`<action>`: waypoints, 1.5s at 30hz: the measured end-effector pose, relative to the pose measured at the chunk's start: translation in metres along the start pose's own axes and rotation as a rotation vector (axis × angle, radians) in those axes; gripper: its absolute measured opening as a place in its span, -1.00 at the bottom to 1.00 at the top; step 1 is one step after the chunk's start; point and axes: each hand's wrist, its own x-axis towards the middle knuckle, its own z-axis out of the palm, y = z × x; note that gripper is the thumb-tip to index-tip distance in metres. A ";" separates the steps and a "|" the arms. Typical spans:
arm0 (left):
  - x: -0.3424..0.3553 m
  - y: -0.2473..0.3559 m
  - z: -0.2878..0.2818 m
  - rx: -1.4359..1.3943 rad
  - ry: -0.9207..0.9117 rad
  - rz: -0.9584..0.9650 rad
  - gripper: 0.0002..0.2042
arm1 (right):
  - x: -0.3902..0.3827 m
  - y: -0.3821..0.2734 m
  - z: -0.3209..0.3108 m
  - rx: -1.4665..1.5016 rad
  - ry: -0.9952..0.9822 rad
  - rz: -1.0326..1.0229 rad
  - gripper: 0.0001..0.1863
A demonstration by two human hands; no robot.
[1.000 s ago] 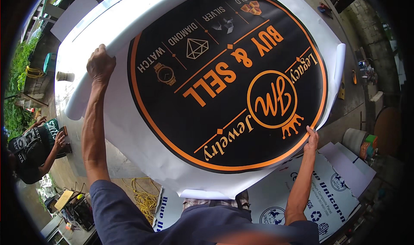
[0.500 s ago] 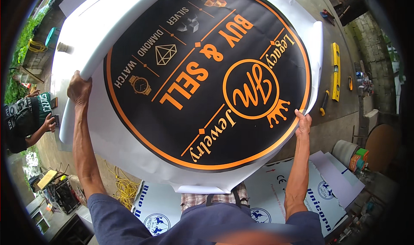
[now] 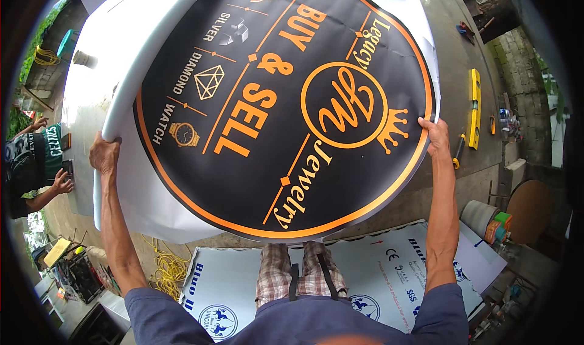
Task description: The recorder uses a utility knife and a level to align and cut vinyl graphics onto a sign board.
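Holding a black-and-orange sheet (image 3: 286,111) over a grey table (image 3: 453,59), the left hand (image 3: 106,155) curls around its rolled edge while the right hand (image 3: 435,136) pinches the opposite rim between thumb and fingers. The sheet hides much of the table; a block wall (image 3: 523,71) stands at right. Beside it lie a level (image 3: 474,109) and a yellow-handled tool (image 3: 458,150), with boards (image 3: 380,263) and cord (image 3: 167,269) below and a co-worker (image 3: 38,169) far left.

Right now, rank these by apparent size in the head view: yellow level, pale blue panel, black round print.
Largest to smallest:
1. Black round print
2. Pale blue panel, partly hidden
3. Yellow level
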 end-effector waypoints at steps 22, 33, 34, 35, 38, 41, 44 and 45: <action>-0.024 -0.033 0.010 -0.055 -0.255 -0.110 -0.47 | 0.042 -0.029 0.012 0.117 -0.241 0.166 -0.19; -0.013 -0.026 -0.011 -0.045 -0.347 -0.133 -0.40 | -0.206 0.112 0.000 0.092 -0.207 0.224 -0.64; -0.013 -0.019 -0.018 -0.064 -0.357 -0.112 -0.39 | -0.204 0.109 0.001 0.151 -0.197 0.145 -0.66; -0.012 -0.016 -0.022 -0.074 -0.360 -0.108 -0.39 | -0.201 0.105 0.002 0.209 -0.191 0.067 -0.69; -0.011 -0.016 -0.034 -0.127 -0.392 -0.117 -0.39 | -0.178 0.079 -0.009 0.225 -0.225 0.054 -0.76; -0.002 -0.013 -0.034 -0.159 -0.455 -0.142 -0.37 | -0.155 0.059 -0.028 0.275 -0.264 0.037 -0.81; 0.001 0.000 -0.048 -0.271 -0.490 -0.117 -0.36 | -0.122 0.026 -0.054 0.455 -0.278 0.098 -0.79; 0.001 0.004 -0.051 -0.274 -0.489 -0.118 -0.36 | -0.103 0.013 -0.068 0.481 -0.332 0.139 -0.78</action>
